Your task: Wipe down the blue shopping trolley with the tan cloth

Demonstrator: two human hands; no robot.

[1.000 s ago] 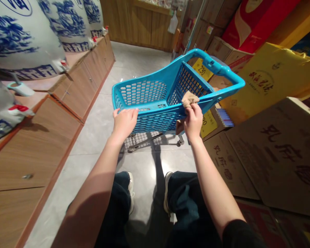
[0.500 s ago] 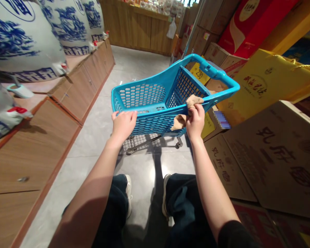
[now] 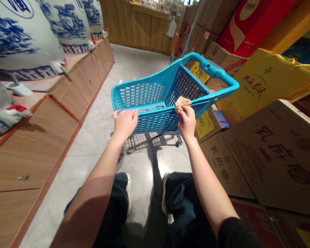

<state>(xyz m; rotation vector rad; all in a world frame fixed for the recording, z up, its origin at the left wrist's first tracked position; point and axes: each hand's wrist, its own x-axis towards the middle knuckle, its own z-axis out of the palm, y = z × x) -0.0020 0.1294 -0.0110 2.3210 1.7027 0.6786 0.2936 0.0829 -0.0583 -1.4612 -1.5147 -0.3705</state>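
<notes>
A blue plastic shopping cart (image 3: 152,119) stands sideways in front of me, its handle to the right. My left hand (image 3: 125,124) is closed over the near rim at the cart's left end. Farther right on that same rim, my right hand (image 3: 187,120) pinches a beige cloth (image 3: 183,102) against the edge. Part of the cloth sticks up above the rim, and the rest is hidden by my fingers. Inside the basket a blue mesh flap (image 3: 187,84) stands near the handle.
Large blue-and-white jars (image 3: 20,41) line a low wooden cabinet (image 3: 46,144) on the left. Cardboard boxes (image 3: 279,151) and a yellow gift bag (image 3: 266,77) are stacked close on the right. A wooden counter (image 3: 136,26) stands behind. Grey tiled floor (image 3: 93,137) surrounds the cart.
My right hand has slid left along the near rim with the cloth, away from the handle. The lower flap of cloth no longer shows. My left hand and the cart stay nearly in place.
</notes>
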